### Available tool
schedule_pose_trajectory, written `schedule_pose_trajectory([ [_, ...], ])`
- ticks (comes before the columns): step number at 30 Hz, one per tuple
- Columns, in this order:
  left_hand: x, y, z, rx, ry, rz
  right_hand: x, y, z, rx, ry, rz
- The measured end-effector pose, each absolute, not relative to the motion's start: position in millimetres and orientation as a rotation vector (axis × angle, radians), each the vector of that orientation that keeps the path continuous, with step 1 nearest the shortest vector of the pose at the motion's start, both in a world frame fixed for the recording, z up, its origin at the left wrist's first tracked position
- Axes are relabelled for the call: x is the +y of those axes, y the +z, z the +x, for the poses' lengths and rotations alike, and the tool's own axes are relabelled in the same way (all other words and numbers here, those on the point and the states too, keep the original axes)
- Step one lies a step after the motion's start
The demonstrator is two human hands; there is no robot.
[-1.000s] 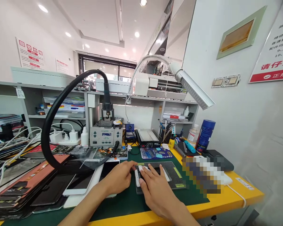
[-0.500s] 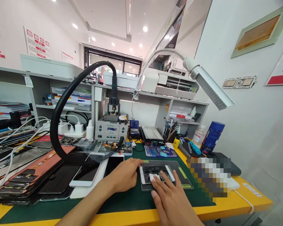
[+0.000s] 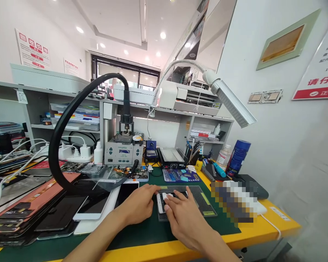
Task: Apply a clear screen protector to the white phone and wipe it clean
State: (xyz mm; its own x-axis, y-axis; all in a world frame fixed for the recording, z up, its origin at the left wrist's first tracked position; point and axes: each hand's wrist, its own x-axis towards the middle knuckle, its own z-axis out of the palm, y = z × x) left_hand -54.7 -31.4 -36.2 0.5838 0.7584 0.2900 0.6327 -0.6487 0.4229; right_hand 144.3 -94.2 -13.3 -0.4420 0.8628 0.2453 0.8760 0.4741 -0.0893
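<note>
A white smartphone (image 3: 160,204) lies face up on a grey perforated mat (image 3: 210,210). My right hand (image 3: 184,214) lies over the phone, fingers apart, pressing a small white wipe (image 3: 164,196) against the dark screen near its left end. That hand hides most of the screen. At the phone's left end rests my left hand (image 3: 140,204), its fingers curled and the index fingertip by the upper left corner of phone and mat. Its other fingertips are hidden, so what they grip cannot be made out.
Phones (image 3: 94,203) and stacked screens (image 3: 24,211) lie to the left, beneath a thick black hose (image 3: 54,138). A rework station (image 3: 123,153), a heating plate (image 3: 172,155) and a blue spray can (image 3: 238,156) stand behind. A lamp (image 3: 235,103) hangs over the right side.
My right hand has slid the wipe leftward and slightly away from me across the screen. My left hand stays by the phone's left end. The whole view has shifted a little.
</note>
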Motion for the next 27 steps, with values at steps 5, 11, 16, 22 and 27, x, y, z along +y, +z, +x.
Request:
schedule_pose_trajectory([
  [5,-32,-38,-55,1.151,0.685,2.504,-112,-18,147,-2.444,-0.156,-1.505],
  [11,-33,-37,-55,1.154,0.676,2.512,-117,-25,153,-2.481,-0.153,-1.511],
  [16,-32,-34,-55,1.149,0.653,2.517,-106,-17,147,-2.466,-0.134,-1.503],
  [22,-28,-39,-54,1.171,0.651,2.468,-88,-9,138,-2.475,-0.094,-1.49],
  [27,-29,-39,-54,1.169,0.668,2.443,-89,-13,142,-2.446,-0.087,-1.494],
])
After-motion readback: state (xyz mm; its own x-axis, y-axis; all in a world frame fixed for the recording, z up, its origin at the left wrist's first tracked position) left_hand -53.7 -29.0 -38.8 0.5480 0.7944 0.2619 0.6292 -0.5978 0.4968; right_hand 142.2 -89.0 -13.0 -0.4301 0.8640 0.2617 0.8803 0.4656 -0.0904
